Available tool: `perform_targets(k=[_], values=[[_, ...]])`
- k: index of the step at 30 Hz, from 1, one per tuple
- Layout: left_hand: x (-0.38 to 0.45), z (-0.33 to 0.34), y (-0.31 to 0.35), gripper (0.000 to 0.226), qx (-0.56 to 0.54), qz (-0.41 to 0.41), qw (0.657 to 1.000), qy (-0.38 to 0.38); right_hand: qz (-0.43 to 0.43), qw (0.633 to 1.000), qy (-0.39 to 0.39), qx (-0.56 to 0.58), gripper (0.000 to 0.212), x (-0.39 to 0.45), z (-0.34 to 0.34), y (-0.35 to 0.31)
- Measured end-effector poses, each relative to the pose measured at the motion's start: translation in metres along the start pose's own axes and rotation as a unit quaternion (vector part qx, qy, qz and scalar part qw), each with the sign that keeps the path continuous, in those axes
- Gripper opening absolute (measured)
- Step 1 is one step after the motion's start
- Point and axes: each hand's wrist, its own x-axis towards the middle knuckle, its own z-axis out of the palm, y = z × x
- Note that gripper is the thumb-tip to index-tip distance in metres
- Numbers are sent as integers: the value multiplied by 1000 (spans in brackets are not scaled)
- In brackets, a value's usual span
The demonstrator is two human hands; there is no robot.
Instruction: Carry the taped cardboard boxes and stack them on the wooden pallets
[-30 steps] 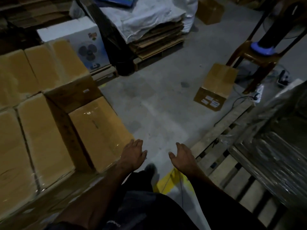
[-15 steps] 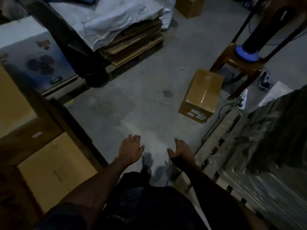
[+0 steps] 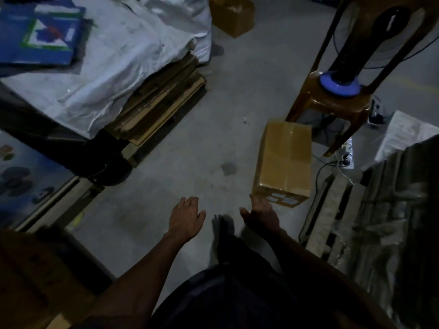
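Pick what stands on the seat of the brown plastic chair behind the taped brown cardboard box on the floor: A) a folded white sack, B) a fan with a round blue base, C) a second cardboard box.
B: a fan's round blue base sits on the brown plastic chair, beyond the taped brown cardboard box.

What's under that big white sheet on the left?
Under the white sheet is a stack of flattened cardboard, its edges showing, on a wooden pallet. A blue board lies on top. What lies further under is covered.

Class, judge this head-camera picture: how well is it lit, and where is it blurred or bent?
Head view: dim overall; the box and white sheet catch most light, the trousers go near black; left edge smeared; the chair legs lean, from the wide lens.
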Motion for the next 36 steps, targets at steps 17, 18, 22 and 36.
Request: perform_targets(k=[17, 18, 22, 36], values=[[362, -188, 99, 57, 34, 147, 988, -11, 167, 980, 16, 104, 59, 291, -148, -12], [381, -194, 103, 58, 37, 163, 986, -24, 186, 976, 14, 108, 61, 301, -150, -12], [472, -222, 127, 53, 32, 273, 961, -39, 290, 949, 30, 117, 57, 349, -162, -17], [595, -255, 307, 63, 212, 535, 797, -183, 526, 791, 132, 281, 67, 400, -199, 12]])
